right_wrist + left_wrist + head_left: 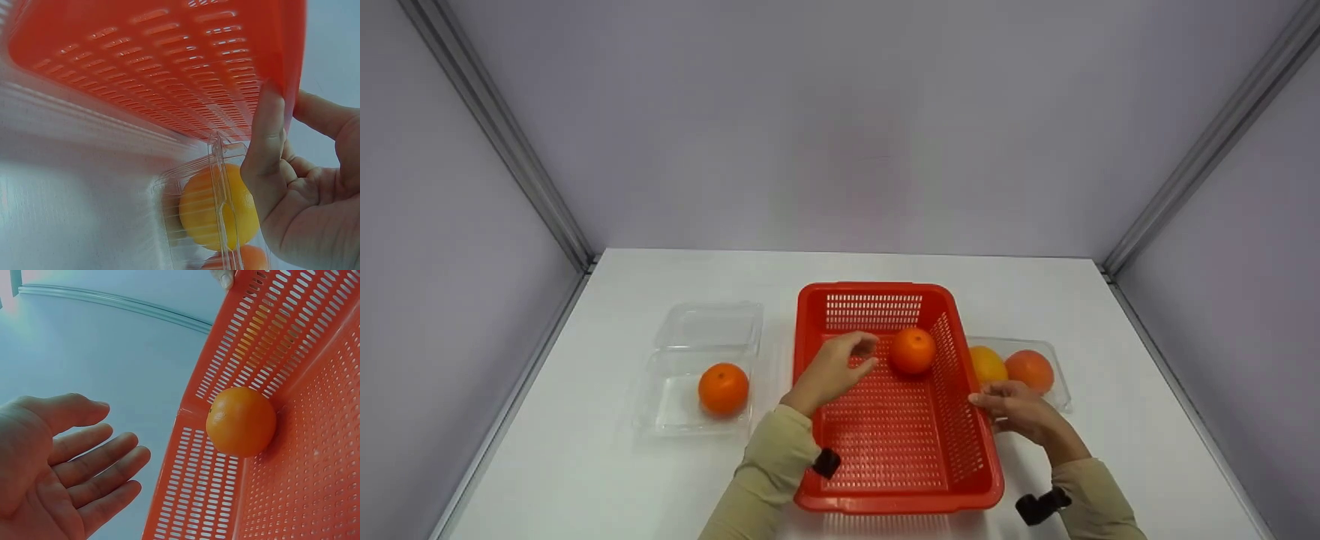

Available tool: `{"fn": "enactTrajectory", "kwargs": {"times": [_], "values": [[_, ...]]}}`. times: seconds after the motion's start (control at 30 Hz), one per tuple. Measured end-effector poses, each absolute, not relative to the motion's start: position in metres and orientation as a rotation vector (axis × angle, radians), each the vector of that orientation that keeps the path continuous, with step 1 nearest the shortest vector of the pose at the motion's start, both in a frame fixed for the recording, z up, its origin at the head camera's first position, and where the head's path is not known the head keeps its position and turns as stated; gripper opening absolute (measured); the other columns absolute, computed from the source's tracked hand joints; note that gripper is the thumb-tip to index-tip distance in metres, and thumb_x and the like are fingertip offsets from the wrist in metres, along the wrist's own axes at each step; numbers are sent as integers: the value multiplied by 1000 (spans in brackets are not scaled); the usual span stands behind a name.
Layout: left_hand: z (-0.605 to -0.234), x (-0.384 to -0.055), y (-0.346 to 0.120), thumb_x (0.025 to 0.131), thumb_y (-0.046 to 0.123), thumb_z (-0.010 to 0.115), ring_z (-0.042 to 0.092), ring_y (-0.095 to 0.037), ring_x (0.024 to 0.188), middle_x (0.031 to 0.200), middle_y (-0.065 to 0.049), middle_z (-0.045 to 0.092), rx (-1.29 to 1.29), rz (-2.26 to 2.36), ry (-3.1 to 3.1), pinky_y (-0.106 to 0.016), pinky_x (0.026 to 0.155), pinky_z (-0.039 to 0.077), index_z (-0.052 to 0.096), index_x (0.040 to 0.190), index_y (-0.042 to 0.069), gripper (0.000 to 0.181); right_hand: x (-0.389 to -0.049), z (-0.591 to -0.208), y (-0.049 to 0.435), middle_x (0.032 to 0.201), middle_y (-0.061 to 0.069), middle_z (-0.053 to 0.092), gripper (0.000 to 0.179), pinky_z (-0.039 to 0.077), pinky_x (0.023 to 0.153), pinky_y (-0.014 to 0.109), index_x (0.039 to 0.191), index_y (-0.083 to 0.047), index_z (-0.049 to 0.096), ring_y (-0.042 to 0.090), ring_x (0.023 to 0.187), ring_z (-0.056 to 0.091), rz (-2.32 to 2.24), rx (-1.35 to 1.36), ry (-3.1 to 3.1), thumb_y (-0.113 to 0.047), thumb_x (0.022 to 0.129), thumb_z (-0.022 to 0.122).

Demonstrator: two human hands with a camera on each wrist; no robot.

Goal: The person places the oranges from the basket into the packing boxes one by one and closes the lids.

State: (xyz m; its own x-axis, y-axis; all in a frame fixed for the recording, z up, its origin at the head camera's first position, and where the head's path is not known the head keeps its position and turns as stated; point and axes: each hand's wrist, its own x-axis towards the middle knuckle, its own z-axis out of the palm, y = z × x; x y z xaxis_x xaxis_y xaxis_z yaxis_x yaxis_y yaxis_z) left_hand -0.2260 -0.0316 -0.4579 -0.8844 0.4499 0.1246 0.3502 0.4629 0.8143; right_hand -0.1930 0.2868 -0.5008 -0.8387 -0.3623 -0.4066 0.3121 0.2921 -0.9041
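Observation:
A red plastic basket (877,450) with slotted walls stands in the middle of the table. One orange (913,351) lies inside it, towards the far right corner. My left hand (834,369) hovers over the basket's left part with nothing in it, fingers apart and loosely bent; in the left wrist view the left hand (84,467) shows a bare palm. At the basket's right side, my right hand (1020,411) pinches the rim; in the right wrist view thumb and fingers of the right hand (304,174) lie on either side of the red wall.
To the left, an open clear plastic box (675,405) holds another orange (724,389). Right of the basket, a second clear box (1063,386) contains a yellow-orange fruit (988,366) and a reddish-orange fruit (1030,371). Pale walls enclose the white table (562,472).

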Motion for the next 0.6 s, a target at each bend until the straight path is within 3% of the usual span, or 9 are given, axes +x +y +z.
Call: {"fn": "enactTrajectory", "kwargs": {"times": [0.6], "values": [[-462, -229, -19, 96, 13, 58, 63, -26, 111, 121, -16, 65, 712, 1356, 2583, -38, 98, 53, 59, 124, 3, 30, -194, -501, 289, 79, -10, 64, 14, 58, 66, 27, 88, -15, 59, 6, 73, 65, -1597, -56, 2010, -28, 95, 60]]}}
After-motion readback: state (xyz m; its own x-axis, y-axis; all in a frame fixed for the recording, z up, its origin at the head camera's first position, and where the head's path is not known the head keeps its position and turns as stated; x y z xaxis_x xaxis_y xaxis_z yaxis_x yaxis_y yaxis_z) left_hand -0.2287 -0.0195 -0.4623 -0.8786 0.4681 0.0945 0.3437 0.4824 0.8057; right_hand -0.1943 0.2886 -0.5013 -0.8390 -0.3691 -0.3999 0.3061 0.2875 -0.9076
